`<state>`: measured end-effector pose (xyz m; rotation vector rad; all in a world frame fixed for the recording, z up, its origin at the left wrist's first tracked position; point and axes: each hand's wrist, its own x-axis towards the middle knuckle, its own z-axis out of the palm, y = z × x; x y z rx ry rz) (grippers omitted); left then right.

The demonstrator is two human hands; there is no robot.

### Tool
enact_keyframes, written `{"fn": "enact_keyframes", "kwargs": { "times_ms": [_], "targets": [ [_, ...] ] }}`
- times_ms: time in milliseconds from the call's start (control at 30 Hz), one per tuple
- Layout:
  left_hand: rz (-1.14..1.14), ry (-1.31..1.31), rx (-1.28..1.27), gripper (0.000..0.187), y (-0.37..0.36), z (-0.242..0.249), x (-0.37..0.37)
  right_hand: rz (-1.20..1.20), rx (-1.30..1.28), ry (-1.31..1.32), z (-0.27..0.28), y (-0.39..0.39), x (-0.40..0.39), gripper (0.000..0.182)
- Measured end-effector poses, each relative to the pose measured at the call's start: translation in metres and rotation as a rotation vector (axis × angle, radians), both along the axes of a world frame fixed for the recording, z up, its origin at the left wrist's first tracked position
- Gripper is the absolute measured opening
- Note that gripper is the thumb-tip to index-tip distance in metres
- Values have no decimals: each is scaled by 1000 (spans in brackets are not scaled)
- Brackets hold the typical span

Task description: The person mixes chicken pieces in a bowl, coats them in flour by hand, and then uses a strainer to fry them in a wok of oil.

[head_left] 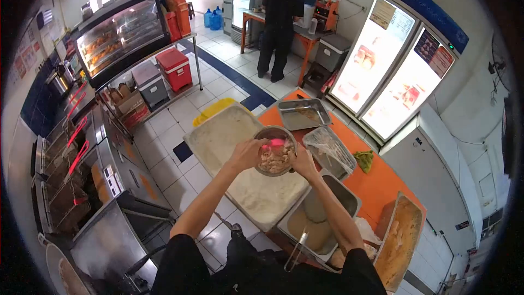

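Note:
A round metal bowl is held between my two hands above a large tray of white powder. Inside the bowl lie pale, raw-looking meat pieces and a bright pink object whose kind I cannot make out. My left hand grips the bowl's left side, its fingers over the rim. On the opposite side my right hand is closed on the rim. Parts of the fingers are hidden by the bowl.
Right of the tray, an orange table bears a steel pan, a plastic-covered pan, a pan of tan liquid with a handled tool, and a long tray. Fryers stand left. Another person stands at the back.

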<state>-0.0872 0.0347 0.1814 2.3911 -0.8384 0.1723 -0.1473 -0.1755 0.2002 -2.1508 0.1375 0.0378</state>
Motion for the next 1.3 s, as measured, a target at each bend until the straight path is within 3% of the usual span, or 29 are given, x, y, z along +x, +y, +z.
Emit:
{"fn": "enact_keyframes", "kwargs": {
  "times_ms": [67, 133, 267, 367, 433, 467, 533, 633, 767, 867, 933, 1067, 1300],
  "targets": [
    [-64, -2, 80, 35, 19, -12, 20, 5, -108, 36, -32, 12, 34, 34],
    [-193, -35, 225, 34, 31, -25, 36, 94, -438, -131, -56, 24, 56, 35],
    [-278, -61, 380, 32, 51, -43, 48, 191, -621, -151, -50, 55, 65, 25],
    [-324, -103, 458, 25, 61, -51, 47, 178, -701, -93, -58, 71, 73, 27],
    [-296, -106, 588, 23, 64, -59, 48, 197, -790, -218, -71, 75, 79, 38],
    [-296, -103, 586, 23, 69, -63, 47, 200, -792, -216, -77, 75, 82, 38],
    [-275, -147, 462, 27, 79, -65, 41, 229, -868, -165, -79, 78, 86, 61],
    [-255, -161, 383, 29, 93, -82, 41, 240, -977, -162, -81, 84, 87, 66],
    [-208, -165, 422, 30, 106, -91, 37, 237, -1025, -127, -80, 86, 87, 65],
    [-145, -141, 218, 17, 122, -70, 27, 186, -1097, -161, -98, 75, 90, 63],
    [-54, -73, 245, 28, 128, -58, 24, 93, -1089, -327, -98, 68, 87, 64],
    [63, -57, 110, 35, 119, -38, 14, 20, -1127, -413, -90, 65, 84, 65],
    [107, -47, 44, 40, 91, -66, 2, 28, -1195, -326, -17, 84, 89, 67]
  ]
}}
